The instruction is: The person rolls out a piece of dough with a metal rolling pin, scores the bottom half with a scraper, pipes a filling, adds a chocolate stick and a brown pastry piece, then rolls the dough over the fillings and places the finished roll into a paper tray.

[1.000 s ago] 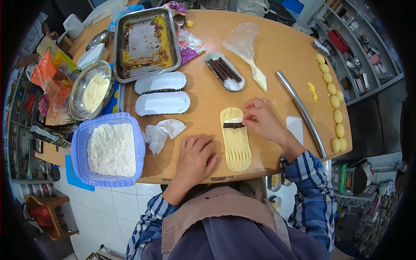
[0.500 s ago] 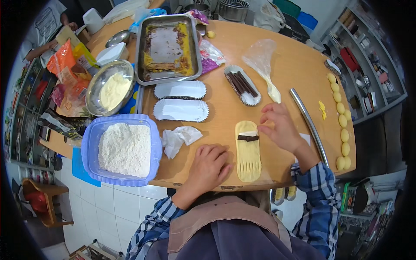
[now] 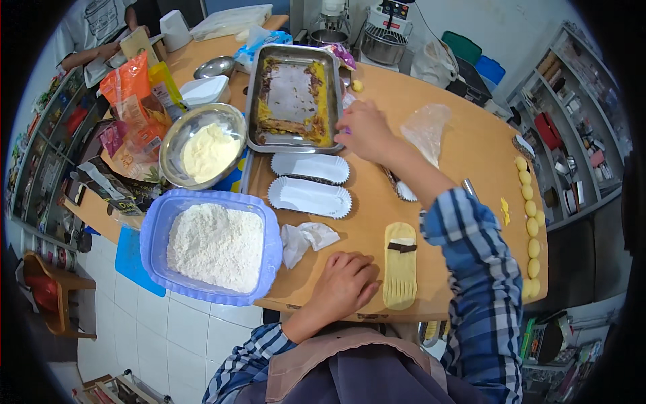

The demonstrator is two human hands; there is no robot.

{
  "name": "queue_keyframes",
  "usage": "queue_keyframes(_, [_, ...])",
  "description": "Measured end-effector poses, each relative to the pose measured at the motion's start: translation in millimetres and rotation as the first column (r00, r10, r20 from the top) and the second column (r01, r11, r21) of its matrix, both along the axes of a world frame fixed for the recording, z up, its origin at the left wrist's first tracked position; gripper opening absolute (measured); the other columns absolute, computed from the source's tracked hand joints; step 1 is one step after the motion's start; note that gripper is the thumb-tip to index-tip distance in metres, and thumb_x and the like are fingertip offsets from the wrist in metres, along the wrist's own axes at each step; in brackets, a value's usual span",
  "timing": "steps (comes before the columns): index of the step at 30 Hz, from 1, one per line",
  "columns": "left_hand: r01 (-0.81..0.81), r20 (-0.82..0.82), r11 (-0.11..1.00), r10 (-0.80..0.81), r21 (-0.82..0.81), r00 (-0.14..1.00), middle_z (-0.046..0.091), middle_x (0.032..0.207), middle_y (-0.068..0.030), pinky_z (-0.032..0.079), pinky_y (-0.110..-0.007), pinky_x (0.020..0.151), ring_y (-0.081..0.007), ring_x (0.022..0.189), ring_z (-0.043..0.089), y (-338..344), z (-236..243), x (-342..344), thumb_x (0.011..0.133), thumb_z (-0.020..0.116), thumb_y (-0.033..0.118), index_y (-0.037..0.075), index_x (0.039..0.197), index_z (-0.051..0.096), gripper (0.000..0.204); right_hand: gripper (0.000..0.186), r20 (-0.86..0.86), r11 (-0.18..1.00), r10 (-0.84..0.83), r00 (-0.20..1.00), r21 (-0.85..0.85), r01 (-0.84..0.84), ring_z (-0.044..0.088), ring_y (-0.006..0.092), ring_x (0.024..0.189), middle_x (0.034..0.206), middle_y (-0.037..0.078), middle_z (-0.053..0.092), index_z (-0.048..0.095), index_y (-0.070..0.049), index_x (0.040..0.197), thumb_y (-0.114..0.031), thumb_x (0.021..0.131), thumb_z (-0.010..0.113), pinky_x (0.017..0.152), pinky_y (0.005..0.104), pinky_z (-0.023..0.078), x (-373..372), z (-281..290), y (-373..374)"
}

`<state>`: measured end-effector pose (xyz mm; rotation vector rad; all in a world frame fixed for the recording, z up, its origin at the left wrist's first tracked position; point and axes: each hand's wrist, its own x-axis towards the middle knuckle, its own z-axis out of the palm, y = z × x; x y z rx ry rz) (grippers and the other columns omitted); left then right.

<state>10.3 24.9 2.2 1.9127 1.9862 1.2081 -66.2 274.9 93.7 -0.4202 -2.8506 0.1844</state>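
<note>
A flat oval of pale dough (image 3: 400, 286) lies near the table's front edge, its near end slit into strips. Across its upper part sit a dark brown stick (image 3: 402, 248) and a whitish strip just beyond it. My left hand (image 3: 346, 283) rests palm down to the left of the dough, fingers loosely bent, holding nothing. Stretched far forward, my right hand (image 3: 369, 131) is by the right rim of the metal tray (image 3: 252, 111), thumb and forefinger apart with a bit of purple wrapper showing between them. My right forearm partly hides the paper case (image 3: 406, 192) of dark sticks.
Two white paper cases (image 3: 309, 196) lie below the tray. At left stand a blue tub of flour (image 3: 269, 276), a metal bowl (image 3: 235, 121) and an orange bag (image 3: 128, 87). Dough balls (image 3: 528, 192) line the right edge, near a piping bag (image 3: 427, 128). Another person stands far left.
My right hand has gone from beside the dough forward and left to the tray's right rim. My left hand stays on the table. The view has shifted.
</note>
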Motion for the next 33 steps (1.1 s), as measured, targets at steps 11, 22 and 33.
queue_keyframes(11, [0.010,0.055,1.000,-0.009,-0.007,0.998,0.061,0.110,-0.0106,0.039,-0.041,0.093,-0.0267,0.108,0.054,-1,1,-3,0.080,0.069,0.020,0.004,0.104,0.065,0.029,0.037,0.187,0.993,-0.092,0.978,-0.057,0.105,0.044,0.0338,0.117,0.118,0.012,0.054,0.072,-0.015,0.107,-0.039,0.079,0.074,0.097,0.0484,0.039,-96,-28,-22])
queue_keyframes(22, [0.001,0.061,1.000,-0.001,-0.003,0.998,0.061,0.109,-0.0102,0.039,-0.041,0.092,-0.0272,0.109,0.054,0,1,-3,0.080,0.071,0.022,0.003,0.104,0.066,0.031,0.027,-0.128,0.950,0.091,0.987,0.308,-0.048,0.046,0.0278,0.109,0.107,0.006,0.057,0.071,-0.008,0.084,-0.026,0.064,0.077,0.090,0.0452,0.037,-88,-28,-22])
queue_keyframes(33, [0.006,0.053,1.000,-0.005,-0.013,0.999,0.063,0.109,-0.0106,0.042,-0.044,0.089,-0.0305,0.101,0.055,3,-4,0,0.076,0.073,0.020,0.004,0.097,0.067,0.027,0.011,-0.169,0.655,0.261,0.951,0.755,-0.046,0.048,0.0221,0.102,0.102,0.002,0.056,0.069,-0.011,0.072,-0.019,0.065,0.068,0.089,0.0457,0.036,58,40,7])
